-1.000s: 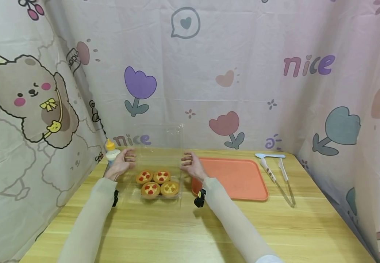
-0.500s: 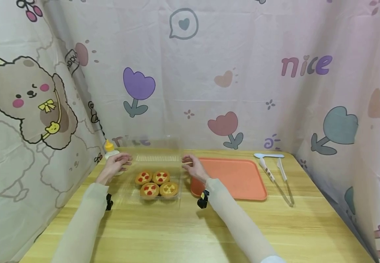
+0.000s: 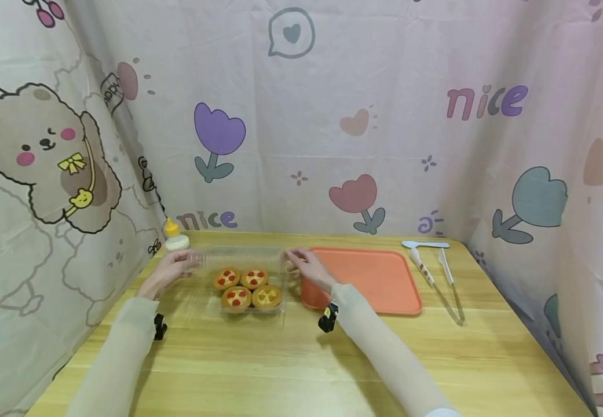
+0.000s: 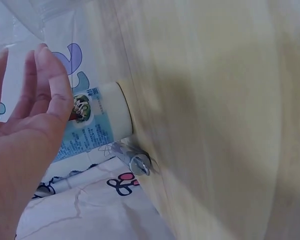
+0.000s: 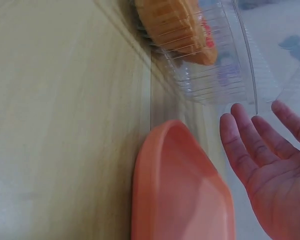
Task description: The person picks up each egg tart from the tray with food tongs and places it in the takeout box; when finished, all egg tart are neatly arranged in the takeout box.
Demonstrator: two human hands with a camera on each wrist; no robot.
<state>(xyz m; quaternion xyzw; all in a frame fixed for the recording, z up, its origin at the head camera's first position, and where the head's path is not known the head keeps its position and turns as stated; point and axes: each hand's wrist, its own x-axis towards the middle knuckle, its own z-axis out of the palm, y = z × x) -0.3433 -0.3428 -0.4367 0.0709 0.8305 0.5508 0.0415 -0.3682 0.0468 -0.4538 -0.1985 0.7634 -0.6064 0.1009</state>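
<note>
A clear plastic clamshell box (image 3: 253, 310) stands left of centre in the head view, its transparent lid (image 3: 244, 252) tilted up along the far side. Inside sit several mini pizzas (image 3: 236, 297), most with red toppings. My left hand (image 3: 168, 271) is at the lid's left edge, fingers loosely bent; whether the tips touch the plastic is unclear. On the opposite side my right hand (image 3: 313, 270) reaches to the lid's right corner, fingers nearly straight. The right wrist view shows those fingertips (image 5: 230, 125) close to the box's clear rim (image 5: 250, 65), with the thumb mostly out of frame.
Just behind my left hand is a squeeze bottle (image 3: 176, 241) with a yellow tip. An orange tray (image 3: 366, 281) lies right of the box, partly under my right forearm. Tongs (image 3: 456, 301) and a pale blue spoon-like utensil (image 3: 428, 245) lie farther right. Patterned curtain surrounds the table.
The lid's top edge has come down from in front of the curtain to about table-edge height. My left hand has shifted left and slightly nearer; my right hand has barely moved.
</note>
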